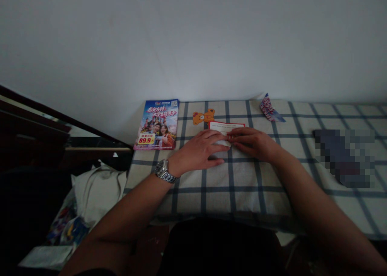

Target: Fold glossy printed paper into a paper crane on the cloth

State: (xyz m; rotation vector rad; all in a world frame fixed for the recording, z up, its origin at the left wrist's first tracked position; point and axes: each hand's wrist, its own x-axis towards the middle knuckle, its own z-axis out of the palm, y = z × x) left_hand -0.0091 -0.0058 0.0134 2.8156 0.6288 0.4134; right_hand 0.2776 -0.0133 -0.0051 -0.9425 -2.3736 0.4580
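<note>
A small sheet of paper (225, 126), white with a red border and faint print along its top, lies partly covered on the checked cloth. My left hand (201, 151) rests over its left and lower part, palm down, with the fingers stretched out and apart. From the right, my right hand (252, 143) holds the paper's right part with its fingers drawn together, the tips almost meeting those of my left hand. Both hands hide the lower part of the paper, so its full shape cannot be made out. A metal watch (165, 170) is on my left wrist.
A stack of colourful flyers (159, 124) stands back left. Behind my hands are a bear picture (204, 117) and a folded paper piece (270, 109) by the wall (211, 46). A dark blurred object (338, 155) lies right. Bags (96, 191) sit left below the cloth's edge.
</note>
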